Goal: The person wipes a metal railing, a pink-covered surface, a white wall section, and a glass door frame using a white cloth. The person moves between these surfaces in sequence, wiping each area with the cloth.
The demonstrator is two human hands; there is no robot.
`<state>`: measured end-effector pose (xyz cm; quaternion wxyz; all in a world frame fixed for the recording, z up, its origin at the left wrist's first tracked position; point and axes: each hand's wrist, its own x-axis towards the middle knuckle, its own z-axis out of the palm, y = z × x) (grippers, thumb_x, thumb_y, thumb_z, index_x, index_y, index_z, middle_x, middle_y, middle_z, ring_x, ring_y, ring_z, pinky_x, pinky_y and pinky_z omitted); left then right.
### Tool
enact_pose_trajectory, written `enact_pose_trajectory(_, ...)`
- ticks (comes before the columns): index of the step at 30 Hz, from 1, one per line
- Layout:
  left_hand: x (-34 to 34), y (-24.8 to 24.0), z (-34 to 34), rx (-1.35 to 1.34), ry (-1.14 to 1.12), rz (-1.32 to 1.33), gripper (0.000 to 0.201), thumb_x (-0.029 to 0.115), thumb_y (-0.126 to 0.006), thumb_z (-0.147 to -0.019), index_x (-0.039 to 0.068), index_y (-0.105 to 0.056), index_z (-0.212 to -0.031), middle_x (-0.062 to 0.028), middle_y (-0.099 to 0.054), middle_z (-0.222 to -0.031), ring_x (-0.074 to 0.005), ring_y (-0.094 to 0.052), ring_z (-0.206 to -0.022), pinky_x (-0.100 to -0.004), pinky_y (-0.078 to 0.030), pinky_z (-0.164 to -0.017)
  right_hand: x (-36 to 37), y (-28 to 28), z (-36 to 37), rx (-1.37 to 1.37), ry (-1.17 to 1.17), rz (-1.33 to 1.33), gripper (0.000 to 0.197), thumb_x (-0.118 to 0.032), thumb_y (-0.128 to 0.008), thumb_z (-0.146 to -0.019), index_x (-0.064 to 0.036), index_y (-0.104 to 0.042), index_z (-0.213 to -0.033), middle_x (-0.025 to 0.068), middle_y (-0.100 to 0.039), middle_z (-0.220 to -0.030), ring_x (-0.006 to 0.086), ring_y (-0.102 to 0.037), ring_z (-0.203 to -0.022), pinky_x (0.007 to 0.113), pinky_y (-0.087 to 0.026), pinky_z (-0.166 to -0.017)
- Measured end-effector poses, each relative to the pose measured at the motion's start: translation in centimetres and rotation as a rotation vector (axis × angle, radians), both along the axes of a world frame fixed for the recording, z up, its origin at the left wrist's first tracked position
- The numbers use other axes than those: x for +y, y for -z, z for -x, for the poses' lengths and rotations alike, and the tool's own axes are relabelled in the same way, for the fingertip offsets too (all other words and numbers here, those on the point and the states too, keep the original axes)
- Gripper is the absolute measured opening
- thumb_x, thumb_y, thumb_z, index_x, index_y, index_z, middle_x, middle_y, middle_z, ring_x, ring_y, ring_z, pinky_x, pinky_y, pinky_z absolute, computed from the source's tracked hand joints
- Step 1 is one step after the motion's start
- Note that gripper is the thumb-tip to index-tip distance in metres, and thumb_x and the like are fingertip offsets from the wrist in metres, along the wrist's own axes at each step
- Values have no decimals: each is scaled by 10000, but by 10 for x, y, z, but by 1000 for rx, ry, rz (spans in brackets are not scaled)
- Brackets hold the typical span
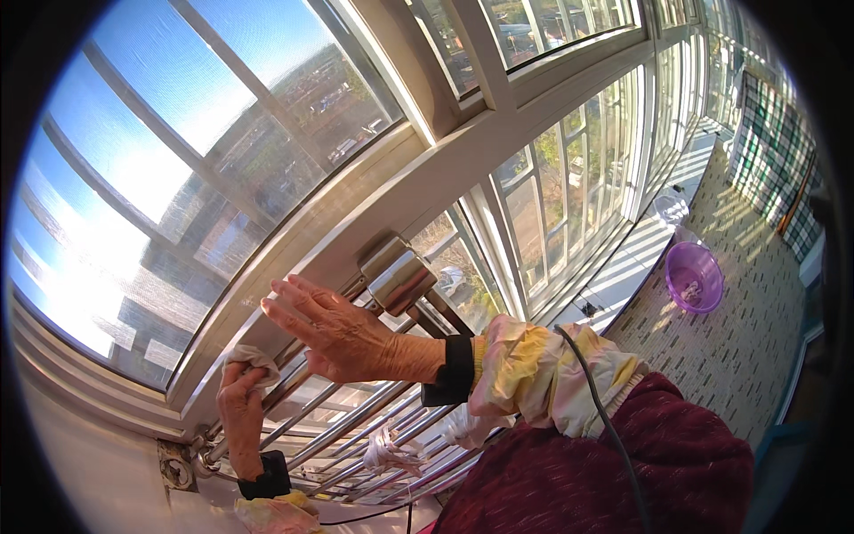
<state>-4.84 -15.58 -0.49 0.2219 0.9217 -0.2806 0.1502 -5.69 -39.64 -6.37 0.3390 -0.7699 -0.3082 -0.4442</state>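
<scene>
My left hand is closed round a crumpled whitish rag, which is pressed to the lower corner of the window frame. Ahead of it and to the right, my right hand stretches out with fingers apart and holds nothing. It is above the metal rails, close to a shiny chrome box-shaped fitting; whether the palm touches a rail cannot be made out. Patterned yellow-and-white sleeve covers and black cuffs are on my forearms.
Below my hands run several metal bars, with white plastic strips tied on. A purple basin stands on the patterned floor at right, near a white ledge. Checked cloth hangs farther back. A dark cable crosses my right sleeve.
</scene>
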Motion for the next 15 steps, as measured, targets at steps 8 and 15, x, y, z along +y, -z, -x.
enact_pose_trajectory(8,8,-13,60,70,-282,1073,406,63,-553,-884,-39,-516,-1275,-130,-580,-1181,-242,-573,-1079,-353,-463,-934,-1,5,2,-56,-101,68,780,-86,-709,-710,-7,-334,-1389,206,-415,-1369,354,-377,-1321,462,-327,-1109)
enact_pose_trajectory(15,-79,-2,117,10,-334,1116,448,238,-470,-964,4,-440,-1344,-155,-445,-1300,-245,-516,-1146,-371,-457,-954,-37,16,78,152,-726,-129,785,-283,-687,-816,-63,-271,-1443,212,-473,-1324,370,-544,-1149,398,-504,-927)
